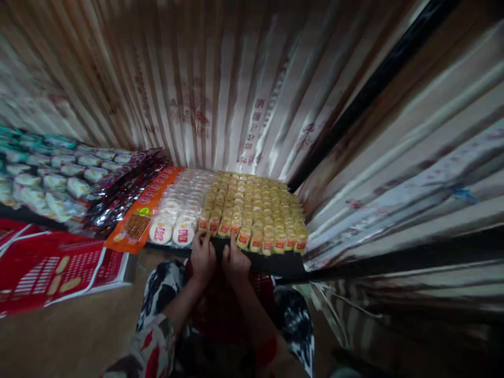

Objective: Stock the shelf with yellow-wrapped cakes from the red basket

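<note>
Rows of small yellow wrapped snack packs (255, 210) with red-and-orange labels stand on a dark shelf (275, 263). My left hand (203, 258) is at the front row's left part, fingertips pressed against the pack faces. Close beside it, my right hand (236, 262) has its index finger up against a front pack and its thumb lower, near the shelf edge. Between the two hands a few front packs are held. The palms and lower fingers are hard to make out in the dim light.
Left of the yellow packs lie round white wrapped cakes (183, 232), an orange snack bag (136, 228), dark red shiny packets (114, 202) and whitish packs (55, 181). A red printed carton (79, 257) stands below. Corrugated sheeting (236, 94) rises behind; a dark post (354, 100) crosses at right.
</note>
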{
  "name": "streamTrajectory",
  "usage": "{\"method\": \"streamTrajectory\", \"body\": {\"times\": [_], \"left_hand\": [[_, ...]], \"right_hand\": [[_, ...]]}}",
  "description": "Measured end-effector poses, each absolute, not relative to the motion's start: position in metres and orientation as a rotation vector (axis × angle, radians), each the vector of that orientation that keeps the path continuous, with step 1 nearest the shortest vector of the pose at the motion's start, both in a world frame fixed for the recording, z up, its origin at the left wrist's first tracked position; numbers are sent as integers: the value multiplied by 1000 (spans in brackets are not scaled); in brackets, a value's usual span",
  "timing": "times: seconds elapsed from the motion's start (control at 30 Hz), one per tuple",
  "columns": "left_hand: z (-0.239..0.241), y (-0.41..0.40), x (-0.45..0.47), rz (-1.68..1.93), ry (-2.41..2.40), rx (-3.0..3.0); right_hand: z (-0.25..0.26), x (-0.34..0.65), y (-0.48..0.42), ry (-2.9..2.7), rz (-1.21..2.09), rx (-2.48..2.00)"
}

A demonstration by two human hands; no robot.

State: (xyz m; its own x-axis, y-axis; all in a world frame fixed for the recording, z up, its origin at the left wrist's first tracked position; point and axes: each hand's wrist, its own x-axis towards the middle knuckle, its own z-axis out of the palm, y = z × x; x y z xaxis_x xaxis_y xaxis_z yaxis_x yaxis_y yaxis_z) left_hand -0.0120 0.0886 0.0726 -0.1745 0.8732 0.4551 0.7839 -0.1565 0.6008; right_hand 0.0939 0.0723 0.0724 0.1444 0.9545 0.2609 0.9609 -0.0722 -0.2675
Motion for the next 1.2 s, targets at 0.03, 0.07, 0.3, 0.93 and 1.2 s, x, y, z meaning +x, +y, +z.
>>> {"method": "streamTrajectory", "body": {"times": [0.03,0.07,0.3,0.93,1.2], "left_hand": [[70,87,-13,1232,1940,1975],[68,87,-14,1221,1913,2004],[61,95,-12,1178,1796,1970],[58,101,-21,1206,1754,2059],[71,87,-24,1189,1707,2102]], "right_hand": [[73,94,73,-1839,-16,-2071],[74,94,73,-1840,-9,-2079],[77,93,71,-1846,-19,-2078],[70,91,67,-1817,-87,-1957],[85,102,55,-1721,265,-1727]]}}
